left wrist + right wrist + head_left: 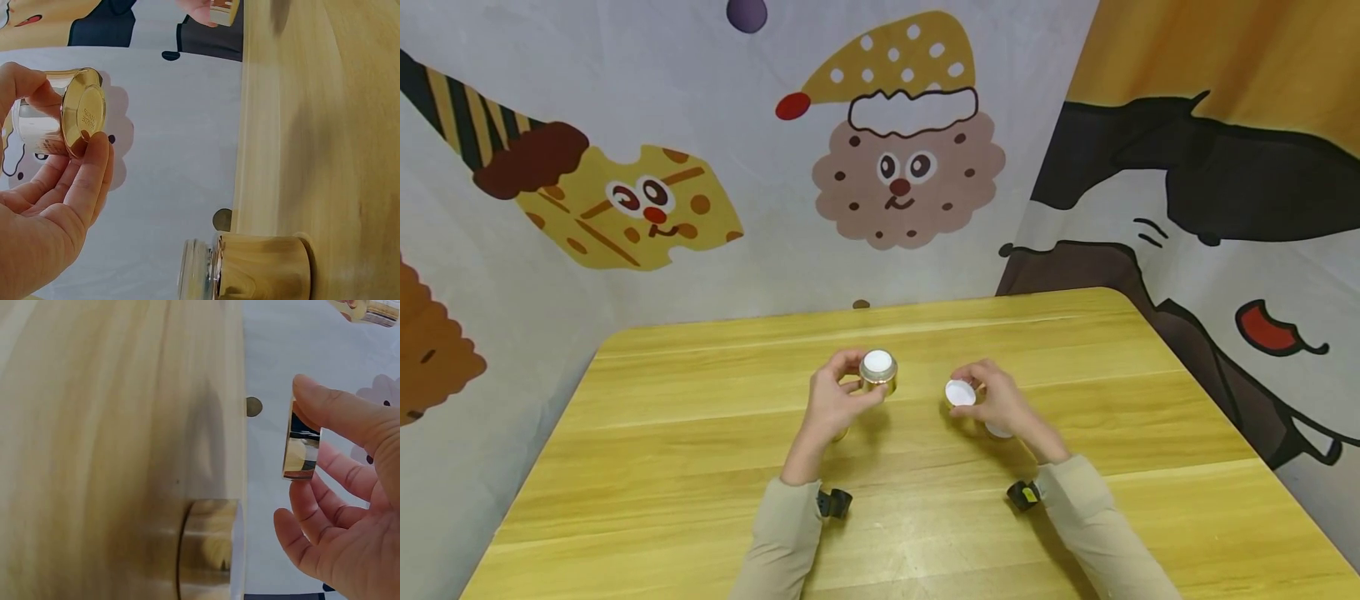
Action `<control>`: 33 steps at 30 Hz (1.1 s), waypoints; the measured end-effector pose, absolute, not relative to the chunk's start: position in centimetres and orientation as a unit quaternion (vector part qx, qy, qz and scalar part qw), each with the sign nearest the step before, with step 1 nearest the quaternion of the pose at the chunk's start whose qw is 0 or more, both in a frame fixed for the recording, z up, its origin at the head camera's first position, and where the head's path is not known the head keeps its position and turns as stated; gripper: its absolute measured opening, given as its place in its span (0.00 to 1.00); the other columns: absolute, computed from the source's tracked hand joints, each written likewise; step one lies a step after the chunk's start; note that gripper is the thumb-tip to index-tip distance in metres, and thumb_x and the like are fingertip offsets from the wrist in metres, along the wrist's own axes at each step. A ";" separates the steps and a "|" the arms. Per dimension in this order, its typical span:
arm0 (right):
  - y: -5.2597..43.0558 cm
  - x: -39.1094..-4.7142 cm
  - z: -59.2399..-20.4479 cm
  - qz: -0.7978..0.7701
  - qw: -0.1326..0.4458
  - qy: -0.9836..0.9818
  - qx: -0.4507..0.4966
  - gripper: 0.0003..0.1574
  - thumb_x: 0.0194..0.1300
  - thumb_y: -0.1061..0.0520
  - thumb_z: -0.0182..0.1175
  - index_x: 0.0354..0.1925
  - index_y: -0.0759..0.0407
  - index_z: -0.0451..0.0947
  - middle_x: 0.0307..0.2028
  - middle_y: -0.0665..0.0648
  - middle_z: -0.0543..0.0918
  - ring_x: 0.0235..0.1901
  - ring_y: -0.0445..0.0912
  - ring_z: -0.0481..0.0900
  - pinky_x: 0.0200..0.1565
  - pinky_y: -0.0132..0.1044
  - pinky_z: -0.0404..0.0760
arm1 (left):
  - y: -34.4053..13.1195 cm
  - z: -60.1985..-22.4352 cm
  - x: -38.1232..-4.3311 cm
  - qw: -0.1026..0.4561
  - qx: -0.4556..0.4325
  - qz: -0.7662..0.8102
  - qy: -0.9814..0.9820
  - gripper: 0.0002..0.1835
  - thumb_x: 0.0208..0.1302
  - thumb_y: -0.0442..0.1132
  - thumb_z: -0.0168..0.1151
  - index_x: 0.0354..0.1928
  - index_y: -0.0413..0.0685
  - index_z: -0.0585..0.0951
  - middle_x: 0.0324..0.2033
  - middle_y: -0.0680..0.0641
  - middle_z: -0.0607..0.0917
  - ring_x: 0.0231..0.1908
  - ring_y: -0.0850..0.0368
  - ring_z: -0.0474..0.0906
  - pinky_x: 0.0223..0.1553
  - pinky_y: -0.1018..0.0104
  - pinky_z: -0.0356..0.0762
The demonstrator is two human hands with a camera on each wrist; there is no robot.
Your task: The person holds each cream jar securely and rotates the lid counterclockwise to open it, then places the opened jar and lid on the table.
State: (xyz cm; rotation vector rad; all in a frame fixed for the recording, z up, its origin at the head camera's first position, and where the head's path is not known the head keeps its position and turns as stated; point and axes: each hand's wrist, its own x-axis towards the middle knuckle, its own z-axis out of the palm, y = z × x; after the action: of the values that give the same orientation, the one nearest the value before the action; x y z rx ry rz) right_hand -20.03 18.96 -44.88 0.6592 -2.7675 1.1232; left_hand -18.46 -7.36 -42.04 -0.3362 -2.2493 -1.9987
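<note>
My left hand [835,402] grips a small gold cosmetic jar [878,383] above the table, its lid off and a white disc showing in the mouth. Fingers and thumb hold it round the sides, and the left wrist view shows its embossed gold base. To the right, my right hand [1006,404] pinches a gold jar lid [960,393] with its white inside turned up. Below the left hand a second gold jar [265,265] with a clear glass neck stands on the table, mostly hidden in the head view. A second gold lid [209,550] lies under the right hand.
The wooden table [662,467] has rounded far corners. A cloth backdrop [775,275] with cartoon figures hangs behind it and along the sides. Each wrist wears a small black camera [835,502] on its inner side.
</note>
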 end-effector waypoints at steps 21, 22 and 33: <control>18.6 -20.1 -46.0 0.343 -0.053 -0.917 0.199 0.27 0.39 0.63 0.76 0.40 0.62 0.77 0.36 0.57 0.74 0.35 0.48 0.72 0.41 0.43 0.73 | -7.3 -41.9 -18.3 0.050 -0.106 -0.669 -0.734 0.23 0.45 0.25 0.68 0.47 0.33 0.76 0.42 0.39 0.79 0.43 0.48 0.74 0.44 0.50 0.79; 18.5 -20.1 -46.1 0.343 -0.055 -0.916 0.199 0.27 0.39 0.63 0.76 0.40 0.62 0.77 0.36 0.57 0.74 0.35 0.48 0.72 0.41 0.43 0.73 | -7.3 -41.9 -18.3 0.047 -0.103 -0.670 -0.733 0.23 0.45 0.25 0.68 0.48 0.34 0.76 0.43 0.39 0.79 0.43 0.48 0.73 0.45 0.50 0.79; 18.6 -20.3 -46.3 0.326 -0.065 -0.920 0.209 0.26 0.38 0.63 0.77 0.38 0.60 0.76 0.37 0.57 0.75 0.38 0.50 0.72 0.44 0.48 0.73 | -7.3 -42.1 -18.4 0.052 -0.109 -0.662 -0.740 0.26 0.46 0.26 0.68 0.52 0.32 0.75 0.44 0.37 0.79 0.44 0.46 0.73 0.46 0.51 0.79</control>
State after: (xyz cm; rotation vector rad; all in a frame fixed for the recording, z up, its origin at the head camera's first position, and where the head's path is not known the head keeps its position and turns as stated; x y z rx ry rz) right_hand -20.30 18.59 -46.35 0.6863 -3.0148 1.0670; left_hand -18.40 -7.25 -42.12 -0.3301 -2.2494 -2.0138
